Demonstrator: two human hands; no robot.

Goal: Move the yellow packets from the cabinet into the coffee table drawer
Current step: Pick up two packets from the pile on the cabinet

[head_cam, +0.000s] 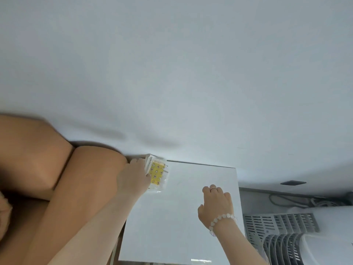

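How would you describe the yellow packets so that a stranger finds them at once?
Find the large white panel in the lower middle. At its far left corner the left hand grips the yellow packets, a small stack in clear wrap. Nothing else here is yellow.

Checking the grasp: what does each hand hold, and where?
The left hand grips the yellow packets by their left edge; the right hand holds nothing, resting on the white panel.

Left arm reaching forward from lower left; left hand (133, 178) gripping yellow packets (157, 174), fingers curling round stack edge. Right arm rising from lower right; right hand (215, 202) showing its back, fingers bending forward (tips hidden), wrist wearing bead bracelet (222, 219).
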